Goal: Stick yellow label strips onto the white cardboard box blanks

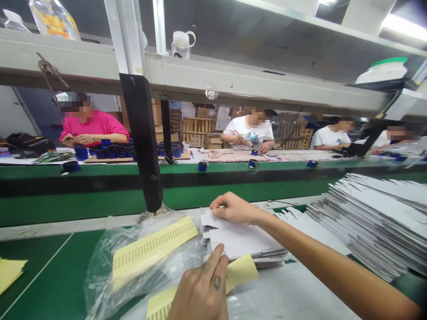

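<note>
A stack of flat white cardboard box blanks (247, 240) lies in front of me. My right hand (235, 208) is over the stack's far left corner, fingers curled and closed at the top blank's flap. Whatever is between those fingertips is too small to make out. My left hand (203, 286) is at the near left edge, with its fingertips close to the top blank. A yellow label sheet (243, 273) with printed rows passes through this hand, its right end raised against the stack. Another yellow label sheet (155, 246) rests on clear plastic wrapping to the left.
Tall piles of white blanks (376, 222) stand at the right. More yellow sheets (11, 273) lie far left. Beyond a black post (142, 142), a green conveyor (227, 182) carries blue parts (202, 166). Several co-workers sit across it, below an overhead shelf (267, 84).
</note>
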